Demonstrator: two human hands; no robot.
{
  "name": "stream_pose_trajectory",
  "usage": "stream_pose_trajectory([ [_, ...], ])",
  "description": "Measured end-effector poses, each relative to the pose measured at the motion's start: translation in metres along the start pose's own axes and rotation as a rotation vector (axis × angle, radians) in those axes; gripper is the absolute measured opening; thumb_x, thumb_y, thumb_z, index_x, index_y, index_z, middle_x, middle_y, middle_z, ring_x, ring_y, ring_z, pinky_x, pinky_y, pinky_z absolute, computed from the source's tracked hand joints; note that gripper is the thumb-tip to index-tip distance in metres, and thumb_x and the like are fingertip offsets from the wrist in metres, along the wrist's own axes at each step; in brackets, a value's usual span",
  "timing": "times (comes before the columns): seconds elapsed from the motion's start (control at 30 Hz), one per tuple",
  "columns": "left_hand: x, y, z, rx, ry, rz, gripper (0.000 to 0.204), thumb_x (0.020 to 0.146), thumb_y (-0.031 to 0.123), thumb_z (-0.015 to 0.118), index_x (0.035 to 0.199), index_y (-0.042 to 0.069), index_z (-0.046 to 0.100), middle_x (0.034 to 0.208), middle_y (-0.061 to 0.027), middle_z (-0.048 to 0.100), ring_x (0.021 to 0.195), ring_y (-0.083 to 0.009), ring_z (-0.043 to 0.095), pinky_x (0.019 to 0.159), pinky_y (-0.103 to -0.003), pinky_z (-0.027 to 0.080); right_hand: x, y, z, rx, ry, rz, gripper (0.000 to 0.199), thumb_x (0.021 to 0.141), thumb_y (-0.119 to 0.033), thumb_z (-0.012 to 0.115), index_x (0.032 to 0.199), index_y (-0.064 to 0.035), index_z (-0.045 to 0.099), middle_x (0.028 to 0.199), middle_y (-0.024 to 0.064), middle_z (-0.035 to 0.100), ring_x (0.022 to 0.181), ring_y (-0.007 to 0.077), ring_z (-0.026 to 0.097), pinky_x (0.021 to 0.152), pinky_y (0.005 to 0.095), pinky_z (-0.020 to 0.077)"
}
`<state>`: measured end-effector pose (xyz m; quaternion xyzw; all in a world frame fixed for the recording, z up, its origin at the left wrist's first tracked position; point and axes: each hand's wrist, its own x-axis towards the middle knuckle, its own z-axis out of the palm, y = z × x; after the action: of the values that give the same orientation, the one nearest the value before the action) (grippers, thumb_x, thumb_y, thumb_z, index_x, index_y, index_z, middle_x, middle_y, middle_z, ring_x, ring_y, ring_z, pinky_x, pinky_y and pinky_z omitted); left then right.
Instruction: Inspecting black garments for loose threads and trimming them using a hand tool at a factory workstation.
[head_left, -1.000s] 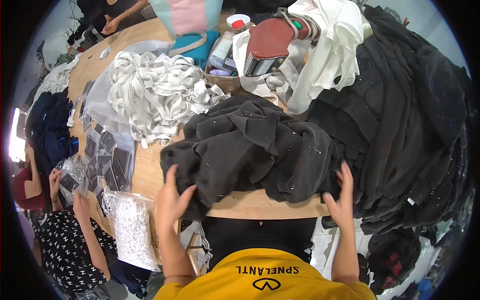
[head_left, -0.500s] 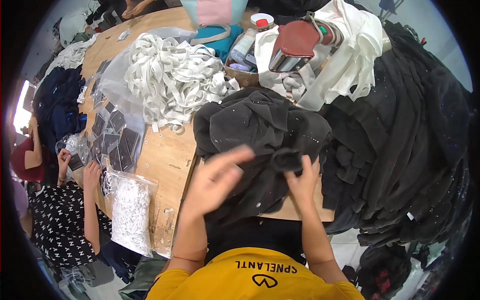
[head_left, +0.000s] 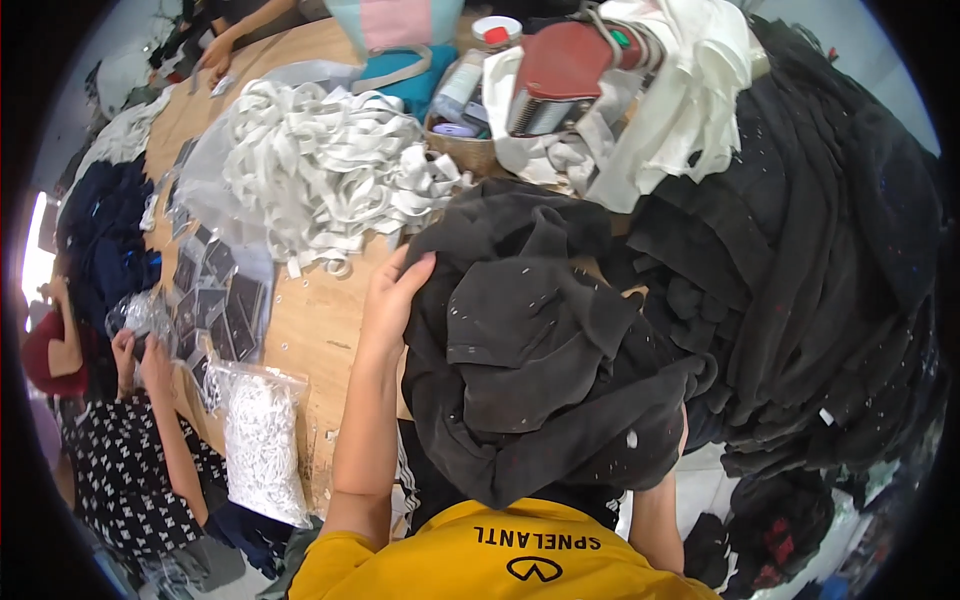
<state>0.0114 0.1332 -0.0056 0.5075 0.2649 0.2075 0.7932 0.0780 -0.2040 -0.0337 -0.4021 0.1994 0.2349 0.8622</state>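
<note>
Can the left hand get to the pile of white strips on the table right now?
Probably yes: the left hand rests on the dark garment bundle, and only bare wooden table lies between it and the white strips.

We see a wooden counter [head_left: 318,318]. On it lie a heap of white straps [head_left: 320,175], a clear bag of white pieces [head_left: 262,445], small dark packets [head_left: 215,300], a big pile of black garments [head_left: 780,260], and a basket [head_left: 465,150] at the far side.

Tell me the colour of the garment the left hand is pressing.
Black garment, flecked with pale lint; head view.
</note>
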Motion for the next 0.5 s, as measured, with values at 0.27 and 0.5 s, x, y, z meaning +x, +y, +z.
stream_pose_trajectory([
  [0.27,-0.118,0.020,0.129,1.033,-0.861,0.773,0.018,0.073,0.020,0.061,0.089,0.013,0.063,0.123,-0.0077,0.052,0.113,-0.0237,0.047,0.097,-0.067,0.019,0.023,0.000,0.038,0.028,-0.354,-0.003,0.054,0.098,-0.043,0.040,0.134,-0.0033,0.043,0.132,0.0129,0.049,0.117,0.0271,0.050,0.102,0.0379,0.0393],
  [0.5,-0.101,-0.040,0.116,0.915,-0.953,0.560,0.049,0.078,0.014,0.061,0.126,0.016,0.058,0.134,-0.0112,0.047,0.130,-0.0346,0.037,0.106,-0.052,0.024,0.025,0.010,0.014,-0.013,-0.558,-0.111,0.065,0.095,-0.047,0.044,0.141,-0.0035,0.029,0.140,0.0127,0.040,0.126,0.0267,0.040,0.108,0.0374,0.0313],
])
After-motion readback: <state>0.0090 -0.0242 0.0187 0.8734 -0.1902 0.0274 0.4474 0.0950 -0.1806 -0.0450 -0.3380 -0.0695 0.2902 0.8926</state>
